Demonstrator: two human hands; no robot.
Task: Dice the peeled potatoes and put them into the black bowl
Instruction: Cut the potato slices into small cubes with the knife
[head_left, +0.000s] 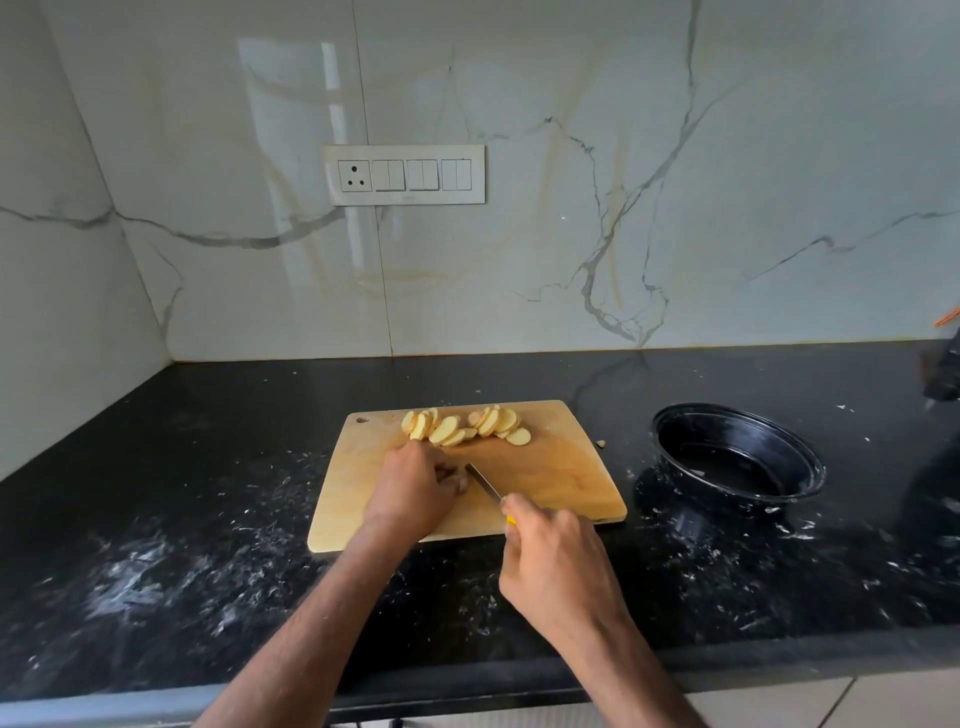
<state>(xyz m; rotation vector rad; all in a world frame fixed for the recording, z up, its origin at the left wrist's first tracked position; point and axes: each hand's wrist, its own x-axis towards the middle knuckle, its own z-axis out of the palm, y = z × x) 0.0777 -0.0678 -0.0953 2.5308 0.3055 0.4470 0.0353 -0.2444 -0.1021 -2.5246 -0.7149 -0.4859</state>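
Wooden board (561, 478), left hand (410, 486) fingers curled down, contents hidden, right hand (550, 566) gripping knife (483, 480)

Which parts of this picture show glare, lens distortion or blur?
Head view: window glare streaks the marble wall above the switch panel; wide-angle bending curves the countertop edges; dark shapes at the far right edge are blurred; potato slices and knife stay fairly sharp.

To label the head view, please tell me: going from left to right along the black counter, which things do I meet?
Left hand, pressing on the pale wooden cutting board → steel knife blade → right hand gripping the yellow handle → round black bowl.
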